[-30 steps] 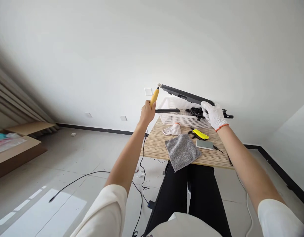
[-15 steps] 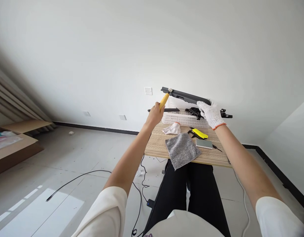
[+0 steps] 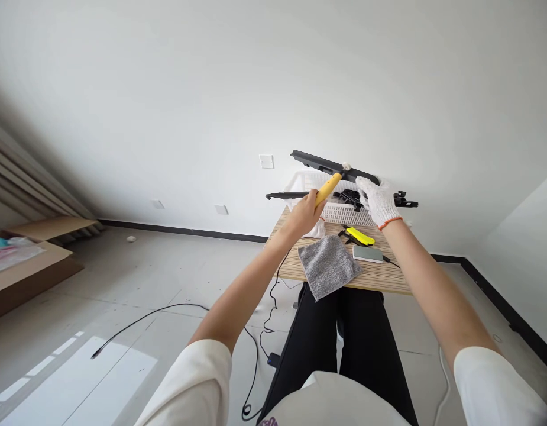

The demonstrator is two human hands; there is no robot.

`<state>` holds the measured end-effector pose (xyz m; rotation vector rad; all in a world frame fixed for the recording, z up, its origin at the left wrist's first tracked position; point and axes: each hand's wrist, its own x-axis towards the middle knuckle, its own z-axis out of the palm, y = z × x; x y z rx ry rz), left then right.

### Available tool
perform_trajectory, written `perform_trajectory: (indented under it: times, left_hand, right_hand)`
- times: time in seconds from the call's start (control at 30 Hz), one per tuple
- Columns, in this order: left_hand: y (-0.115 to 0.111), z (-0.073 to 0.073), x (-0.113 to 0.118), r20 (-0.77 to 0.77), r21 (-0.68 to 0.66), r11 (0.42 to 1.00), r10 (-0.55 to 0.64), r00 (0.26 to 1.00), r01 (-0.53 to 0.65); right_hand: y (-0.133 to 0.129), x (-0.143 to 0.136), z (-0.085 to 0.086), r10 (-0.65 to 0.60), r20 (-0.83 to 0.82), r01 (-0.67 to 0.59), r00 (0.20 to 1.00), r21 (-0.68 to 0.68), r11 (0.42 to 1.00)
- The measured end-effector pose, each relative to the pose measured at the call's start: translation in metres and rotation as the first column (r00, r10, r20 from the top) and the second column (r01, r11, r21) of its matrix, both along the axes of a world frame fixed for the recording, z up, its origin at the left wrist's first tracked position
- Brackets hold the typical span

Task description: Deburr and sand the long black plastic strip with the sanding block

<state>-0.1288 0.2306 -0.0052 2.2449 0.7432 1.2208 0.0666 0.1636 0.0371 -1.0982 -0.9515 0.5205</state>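
My bare left hand (image 3: 305, 212) is closed round the handle of a yellow tool (image 3: 328, 189). The tool's pale tip meets a long dark plastic part (image 3: 315, 161), right of its middle. My right hand (image 3: 379, 201), in a white knit glove with an orange cuff, holds the right end of that part. Behind and below the hands is a white basket (image 3: 344, 213) with black parts (image 3: 348, 197) in it. Another dark strip (image 3: 284, 195) sticks out to the left of the basket.
On the wooden table (image 3: 291, 269) lie a grey cloth (image 3: 329, 267), a white glove (image 3: 316, 231) partly behind my left arm, a yellow-and-black tool (image 3: 360, 236) and a grey-green box (image 3: 368, 254) with a black cable. Cables (image 3: 144, 316) cross the floor; a cardboard box (image 3: 38, 266) stands left.
My left hand has moved right with the yellow tool, whose tip has shifted along the dark part from near its left end toward my right hand. The gloved hand has barely moved.
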Motion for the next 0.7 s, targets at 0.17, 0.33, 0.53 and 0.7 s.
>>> perform_trajectory:
  times: [0.17,0.33,0.53,0.7]
  left_hand:
    - [-0.021,0.003,0.013,0.058,0.017,0.995,-0.104,0.993,0.103]
    - [-0.025,0.002,0.020,0.144,-0.004,0.990,-0.142,0.979,0.144]
    - [0.001,0.001,0.014,0.039,-0.016,0.999,0.045,0.998,-0.044]
    - [0.033,-0.005,0.001,0.050,-0.079,0.984,0.162,0.986,-0.158]
  right_hand:
    - [0.003,0.005,-0.004,-0.008,-0.058,0.009,0.998,0.027,1.000]
    - [0.002,0.007,-0.004,-0.041,-0.088,0.045,0.995,0.048,0.998]
    - [-0.011,0.013,-0.003,-0.073,-0.009,0.073,0.997,0.022,0.997]
    - [-0.023,0.015,-0.006,-0.071,0.046,0.070,0.996,0.015,0.997]
